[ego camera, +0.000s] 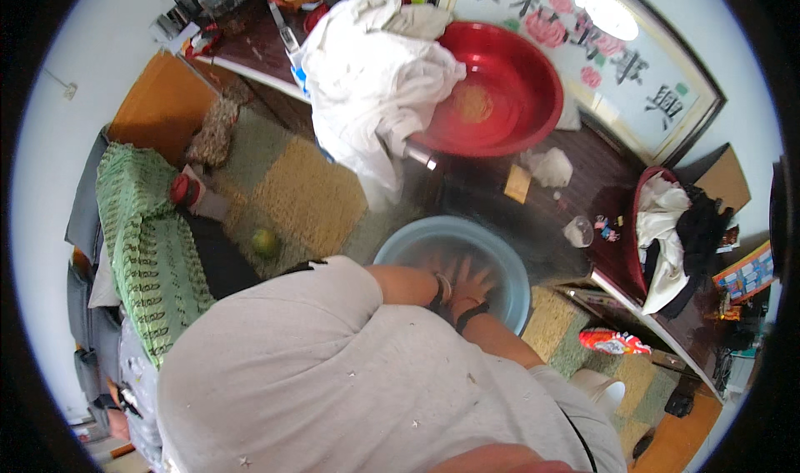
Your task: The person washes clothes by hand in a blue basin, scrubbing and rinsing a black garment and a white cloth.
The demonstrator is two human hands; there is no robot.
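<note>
A blue-grey plastic basin (517, 267) stands before me, below the table's edge. Both of my hands are down inside it, close together, under a hazy surface that looks like water. My right hand (470, 284) has its fingers spread, with a dark band at the wrist. Beside it, my left hand (445, 278) wears a bracelet, and its fingers are blurred. I cannot make out anything held in either one. White cloth (375, 66) hangs over the rim of a red basin (525, 98) on the table above.
On the dark table (600, 154) lie a small yellowish block (517, 183), a clear cup (579, 232) and tiny figures (606, 228). At right, a dark red basin (639, 248) holds white and black cloth. A red packet (615, 342) is low at right. A round green object (265, 242) sits leftward.
</note>
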